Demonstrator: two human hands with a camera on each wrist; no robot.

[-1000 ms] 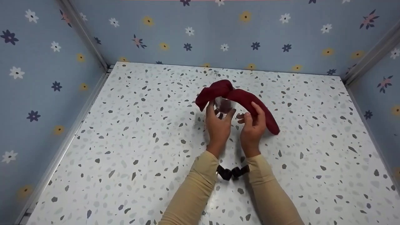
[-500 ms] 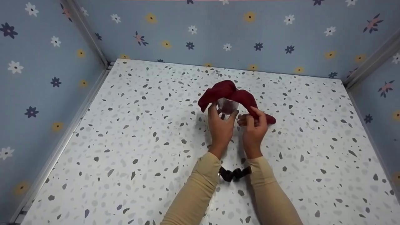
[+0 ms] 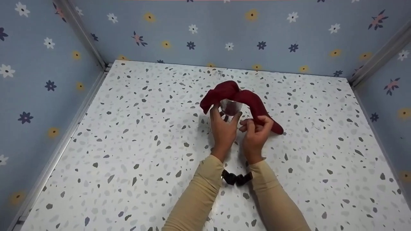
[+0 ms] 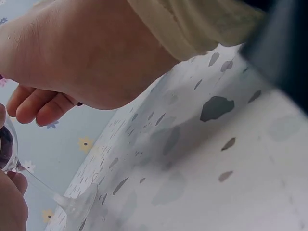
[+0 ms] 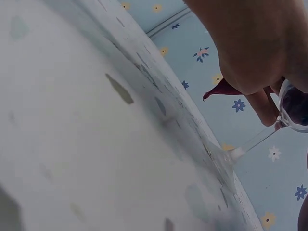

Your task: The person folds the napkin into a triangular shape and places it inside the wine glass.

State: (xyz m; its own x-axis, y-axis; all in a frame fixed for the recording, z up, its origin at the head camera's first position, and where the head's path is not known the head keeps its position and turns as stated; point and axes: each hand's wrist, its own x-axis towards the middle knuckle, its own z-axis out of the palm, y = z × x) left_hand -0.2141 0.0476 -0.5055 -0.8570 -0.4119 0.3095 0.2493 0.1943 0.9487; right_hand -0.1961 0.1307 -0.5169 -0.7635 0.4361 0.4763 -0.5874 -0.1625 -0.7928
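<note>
My left hand [image 3: 223, 133] grips the bowl of a clear wine glass [image 3: 231, 108], thumb on one side and fingers on the other. A dark red cloth [image 3: 252, 102] arches over the glass, one end drooping left and a longer end trailing right. Some dark red shows inside the bowl [image 5: 294, 107] in the right wrist view. Close beside the glass, my right hand [image 3: 255, 138] pinches the cloth's long right part with curled fingers. The glass stands upright, its foot [image 4: 81, 207] on the tabletop in the left wrist view.
A white speckled table [image 3: 144, 160] lies under both hands. Blue flowered panels [image 3: 212, 35] enclose its back and sides. Black wrist cameras [image 3: 229, 178] sit close together between the two tan sleeves [image 3: 196, 189].
My right hand has slid a little toward me along the cloth. The cloth's right part bent sharply half a second ago and now hangs straighter. My left hand keeps its grip on the glass.
</note>
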